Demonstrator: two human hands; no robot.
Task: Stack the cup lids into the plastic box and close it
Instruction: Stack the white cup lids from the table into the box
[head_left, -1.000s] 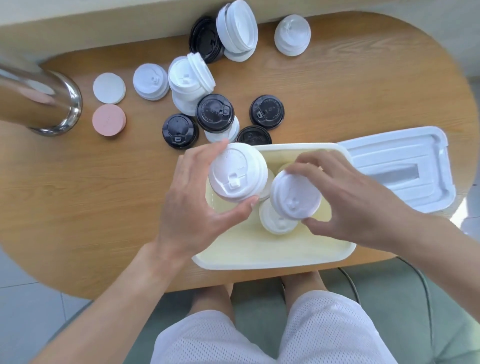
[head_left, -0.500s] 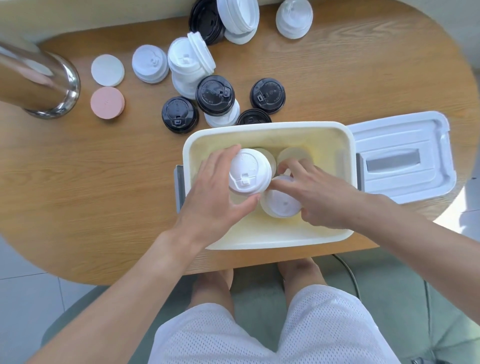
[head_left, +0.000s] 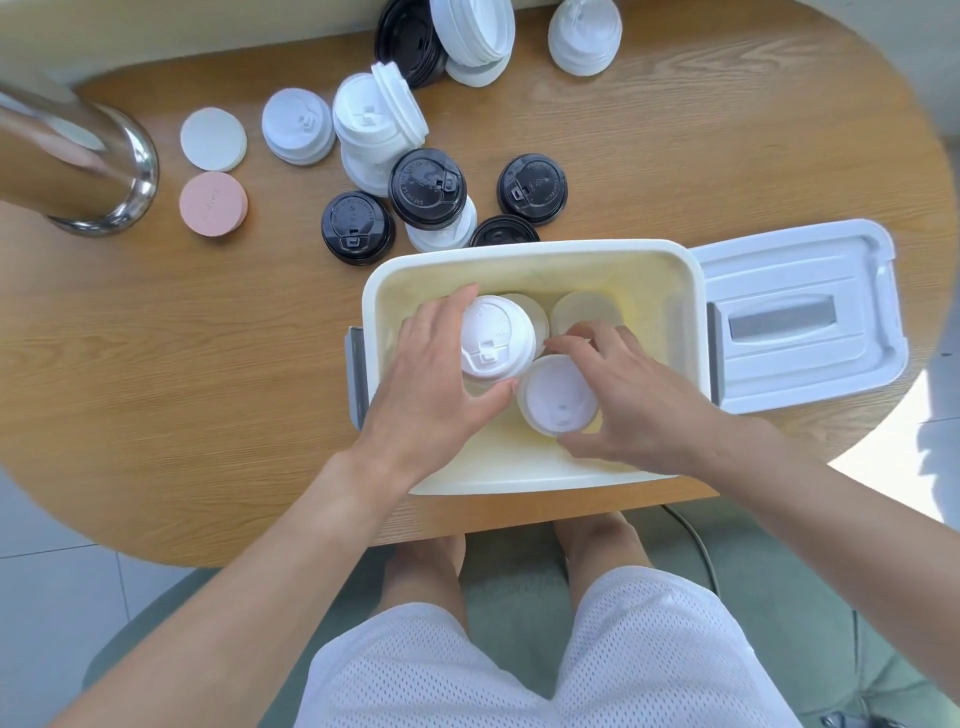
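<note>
An open cream plastic box (head_left: 535, 254) sits at the table's near edge. Inside it, my left hand (head_left: 431, 384) grips a stack of white cup lids (head_left: 493, 338) from the left side. Beside that stack, my right hand (head_left: 628, 395) curls around a second white lid stack (head_left: 558, 397), thumb below and fingers above. Two more pale lid stacks (head_left: 584, 312) stand behind them in the box. The box's white cover (head_left: 800, 317) lies flat on the table to the right. Loose black lids (head_left: 356, 226) and white lids (head_left: 298, 124) lie scattered beyond the box.
A shiny metal cylinder (head_left: 78, 166) stands at the far left. A white disc (head_left: 213, 137) and a pink disc (head_left: 213, 202) lie beside it. More white lid stacks (head_left: 584, 36) sit along the table's far edge. My knees show below the table.
Both hands have lowered their lid stacks from above the box down into it. My view has shifted a little, so the box sits nearer the middle.
</note>
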